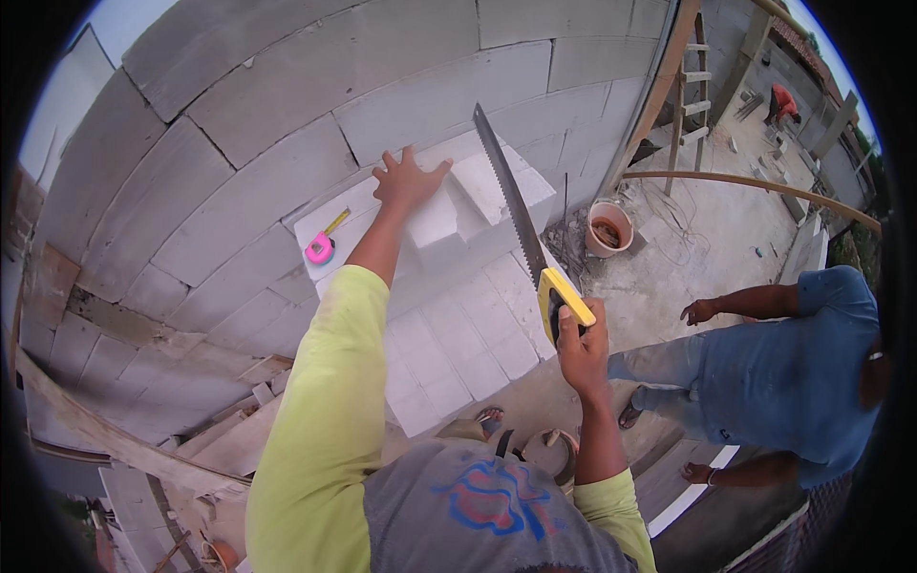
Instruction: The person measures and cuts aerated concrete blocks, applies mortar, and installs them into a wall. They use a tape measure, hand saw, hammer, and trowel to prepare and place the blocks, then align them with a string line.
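My left hand [411,183] rests with spread fingers on a white, light concrete block [435,224] beside the wall. A hand saw [516,205] is in my right hand [583,353], which grips its yellow and black handle. The toothed blade points up and away from me, over the right part of the blocks; whether it touches them I cannot tell. To the left of my left hand, a pink tape measure [320,250] lies on the block top with a short length of yellow tape out. More white blocks [458,339] are stacked nearer to me.
A grey block wall [401,72] rises behind the stack. On the right stand a bucket [609,229] with brownish contents and a wooden ladder [695,105]. A co-worker in blue [783,353] is close on my right; a person in red [783,101] bends down farther off.
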Action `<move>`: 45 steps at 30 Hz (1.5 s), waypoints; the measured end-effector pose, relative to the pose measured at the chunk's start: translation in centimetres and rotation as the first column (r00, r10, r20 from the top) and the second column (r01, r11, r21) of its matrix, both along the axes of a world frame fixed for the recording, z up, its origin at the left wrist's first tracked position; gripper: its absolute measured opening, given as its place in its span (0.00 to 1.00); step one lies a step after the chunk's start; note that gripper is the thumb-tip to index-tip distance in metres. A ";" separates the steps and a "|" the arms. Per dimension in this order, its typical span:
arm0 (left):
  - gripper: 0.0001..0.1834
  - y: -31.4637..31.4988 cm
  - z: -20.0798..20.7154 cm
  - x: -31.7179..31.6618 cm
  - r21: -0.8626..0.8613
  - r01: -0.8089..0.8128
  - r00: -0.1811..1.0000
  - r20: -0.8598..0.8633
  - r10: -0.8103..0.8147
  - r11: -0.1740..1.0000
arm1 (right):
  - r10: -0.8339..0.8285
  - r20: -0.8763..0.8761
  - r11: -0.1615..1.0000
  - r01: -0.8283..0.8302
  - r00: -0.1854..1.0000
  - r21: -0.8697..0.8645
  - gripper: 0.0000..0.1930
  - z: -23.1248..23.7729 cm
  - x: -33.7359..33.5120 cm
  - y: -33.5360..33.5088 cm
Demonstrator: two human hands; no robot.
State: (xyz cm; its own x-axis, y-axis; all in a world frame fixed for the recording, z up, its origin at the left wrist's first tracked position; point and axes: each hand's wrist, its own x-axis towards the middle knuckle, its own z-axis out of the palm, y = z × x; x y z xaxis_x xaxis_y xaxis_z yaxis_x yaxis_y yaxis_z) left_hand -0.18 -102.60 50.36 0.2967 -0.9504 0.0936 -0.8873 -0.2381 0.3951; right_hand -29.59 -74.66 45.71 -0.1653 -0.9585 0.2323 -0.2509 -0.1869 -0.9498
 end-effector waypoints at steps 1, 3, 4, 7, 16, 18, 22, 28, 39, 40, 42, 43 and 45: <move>0.53 0.5 -0.7 -1.8 0.111 -0.012 0.999 -0.033 0.015 0.994 | -0.044 -0.180 0.998 0.034 0.983 -0.061 0.09 1.0 -0.2 -0.9; 0.63 0.4 -0.8 -1.1 0.224 -0.035 0.999 -0.007 0.037 0.974 | -0.026 -0.311 0.997 0.001 0.950 -0.081 0.12 1.8 0.7 -3.5; 0.68 -0.1 -0.6 -1.0 0.269 -0.041 0.999 0.001 0.042 0.962 | -0.039 -0.390 0.990 -0.017 0.920 -0.139 0.14 1.5 1.0 -5.1; 0.64 -0.8 -0.2 1.0 0.253 0.013 0.989 -0.145 0.025 0.967 | -0.054 -0.536 0.991 -0.022 0.842 -0.135 0.17 0.5 2.0 -8.0; 0.58 15.9 0.5 12.3 -0.277 -0.139 0.736 -0.672 -0.088 0.951 | -0.080 -0.880 0.922 -0.301 0.468 -0.244 0.14 -6.4 8.6 -9.7; 0.57 20.4 -1.1 14.6 -0.363 -0.159 0.764 -0.634 -0.118 0.918 | -0.124 -0.931 0.911 -0.332 0.344 -0.245 0.14 -7.9 9.4 -9.1; 0.56 30.9 -3.8 16.0 -0.451 -0.221 0.815 -0.573 -0.091 0.865 | -0.233 -0.939 0.871 -0.376 0.251 -0.317 0.13 -8.2 10.3 -7.1; 0.55 45.6 -7.7 16.7 -0.420 -0.372 0.756 -0.654 0.008 0.828 | -0.163 -0.953 0.895 -0.368 0.255 -0.251 0.17 -7.2 11.9 -6.1; 0.53 71.3 -13.0 20.0 -0.186 -0.640 0.688 -0.571 0.448 0.746 | 0.173 -0.935 0.951 -0.298 0.308 0.078 0.25 -5.9 31.9 -7.5; 0.53 73.3 -13.1 20.6 -0.188 -0.661 0.678 -0.564 0.472 0.726 | 0.172 -0.930 0.946 -0.319 0.324 0.063 0.26 -6.6 32.7 -8.5; 0.53 77.4 -13.4 21.8 -0.182 -0.730 0.639 -0.521 0.565 0.659 | 0.162 -0.932 0.948 -0.313 0.324 0.056 0.27 -7.6 33.3 -10.1; 0.53 79.5 -13.4 22.6 -0.175 -0.763 0.607 -0.525 0.597 0.622 | 0.157 -0.937 0.953 -0.297 0.313 0.060 0.27 -7.7 33.2 -10.6; 0.53 83.6 -13.8 24.6 -0.174 -0.817 0.545 -0.543 0.639 0.550 | 0.138 -0.958 0.958 -0.278 0.249 0.066 0.28 -7.6 33.7 -10.4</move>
